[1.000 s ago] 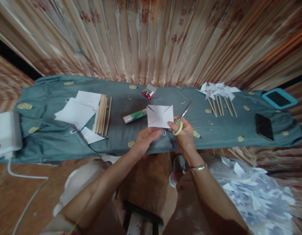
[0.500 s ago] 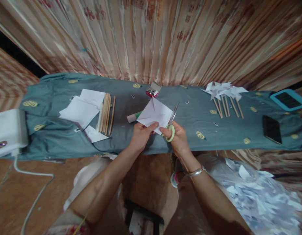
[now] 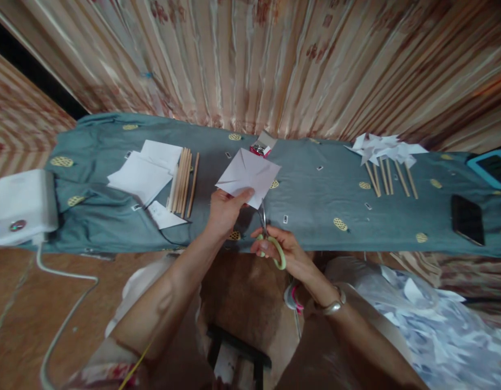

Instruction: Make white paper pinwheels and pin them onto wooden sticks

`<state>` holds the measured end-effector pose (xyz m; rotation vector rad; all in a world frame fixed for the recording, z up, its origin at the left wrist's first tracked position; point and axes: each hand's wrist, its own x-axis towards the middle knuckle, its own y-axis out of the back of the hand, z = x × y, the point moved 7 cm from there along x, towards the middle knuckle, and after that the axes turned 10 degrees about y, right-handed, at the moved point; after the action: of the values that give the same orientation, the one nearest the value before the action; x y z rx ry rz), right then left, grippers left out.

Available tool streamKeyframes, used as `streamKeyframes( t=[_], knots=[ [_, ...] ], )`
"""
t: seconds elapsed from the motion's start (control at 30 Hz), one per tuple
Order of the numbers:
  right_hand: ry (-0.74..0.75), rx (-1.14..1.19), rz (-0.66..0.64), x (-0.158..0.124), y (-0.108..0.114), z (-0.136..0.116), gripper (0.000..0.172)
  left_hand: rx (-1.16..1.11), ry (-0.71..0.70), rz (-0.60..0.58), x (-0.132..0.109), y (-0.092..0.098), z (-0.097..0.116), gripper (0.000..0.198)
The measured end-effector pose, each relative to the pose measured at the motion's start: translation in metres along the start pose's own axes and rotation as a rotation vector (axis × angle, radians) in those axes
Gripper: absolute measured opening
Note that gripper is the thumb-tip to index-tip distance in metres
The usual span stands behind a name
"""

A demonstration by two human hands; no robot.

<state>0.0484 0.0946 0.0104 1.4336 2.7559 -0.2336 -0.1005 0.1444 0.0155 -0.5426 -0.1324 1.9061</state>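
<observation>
- In the head view, the left hand [image 3: 226,212] has its fingers closed on the square paper [image 3: 248,176], and this paper is just on the person's side of the red box [image 3: 268,140].
- The right hand [image 3: 288,246], further below the red box, has its fingers closed around the scissors [image 3: 281,254]; I cannot tell if the blades touch the paper.
- Left of the red box, wooden sticks [image 3: 181,184] and paper sheets [image 3: 140,179] lie on the tabletop [image 3: 315,206].
</observation>
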Motion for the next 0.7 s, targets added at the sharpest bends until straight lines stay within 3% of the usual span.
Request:
streamKeyframes(
  t=[0.3, 0.7],
  knots=[
    [-0.002, -0.034, 0.046, 0.0057, 0.0050, 0.0005, 0.046, 0.129, -0.038, -0.002, -0.0068, -0.0097, -0.0026, 0.018],
    [-0.006, -0.043, 0.065, 0.0060, 0.0069, -0.0030, 0.045, 0.134, -0.045, -0.007, -0.0093, -0.0104, -0.0009, 0.018]
  ],
)
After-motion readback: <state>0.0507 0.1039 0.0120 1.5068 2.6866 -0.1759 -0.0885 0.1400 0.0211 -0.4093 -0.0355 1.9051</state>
